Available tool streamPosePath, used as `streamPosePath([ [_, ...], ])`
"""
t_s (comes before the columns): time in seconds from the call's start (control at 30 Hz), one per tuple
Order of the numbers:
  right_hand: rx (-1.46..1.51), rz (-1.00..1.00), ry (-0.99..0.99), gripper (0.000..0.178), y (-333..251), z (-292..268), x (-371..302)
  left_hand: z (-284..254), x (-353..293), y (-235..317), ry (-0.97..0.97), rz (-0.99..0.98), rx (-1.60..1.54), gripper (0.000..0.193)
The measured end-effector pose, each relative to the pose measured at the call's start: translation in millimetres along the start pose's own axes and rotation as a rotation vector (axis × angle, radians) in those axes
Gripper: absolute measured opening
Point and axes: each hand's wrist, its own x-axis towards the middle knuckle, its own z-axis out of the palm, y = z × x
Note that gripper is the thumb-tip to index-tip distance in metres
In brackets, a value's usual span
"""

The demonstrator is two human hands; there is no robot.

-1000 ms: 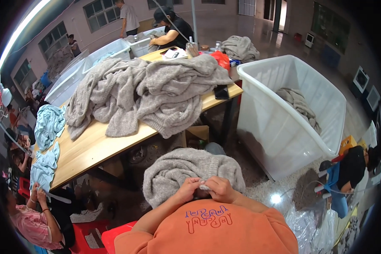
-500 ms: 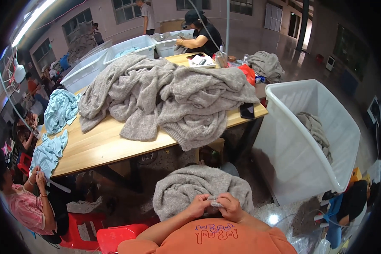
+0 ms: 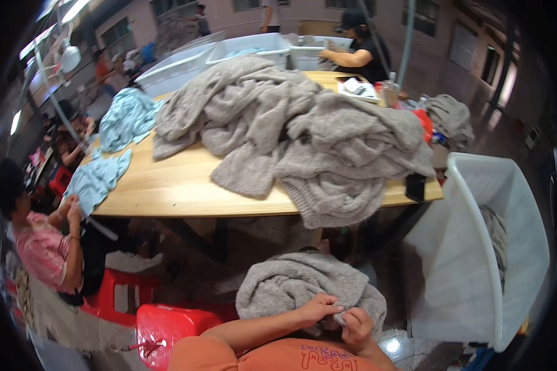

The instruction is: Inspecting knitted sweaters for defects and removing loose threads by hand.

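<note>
The right hand (image 3: 359, 326) pinches the grey sweater (image 3: 297, 281) at lower centre; whether the left hand (image 3: 317, 311) grips it, I cannot tell. It seems unfinished, with more sweaters (image 3: 353, 139) heaped on the bench (image 3: 145, 191), upper centre; what is done is unclear.

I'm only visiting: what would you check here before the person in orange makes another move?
1. Left hand and right hand both at the grey knit bundle: ok.
2. What exactly they pinch: cannot tell, too small and blurred.
3. What supports the bundle: cannot tell, hidden underneath.
4. Grey heap wholly on the table: not ok, part hangs over the near edge.
5. Phone well clear of the edge: not ok, it lies right at it.
</note>
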Motion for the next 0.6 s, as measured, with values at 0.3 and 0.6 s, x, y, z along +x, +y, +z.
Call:
streamPosePath([
  [0.3,0.105,0.24,-0.086,0.03,13.6,-1.5,9.3,-0.1,14.4,-6.4,0.126,0.313,0.272,0.012],
  [0.6,0.413,0.446,-0.185,0.024,40.8,0.5,26.0,2.1,13.6,11.8,0.253,0.545,0.666,0.015],
])
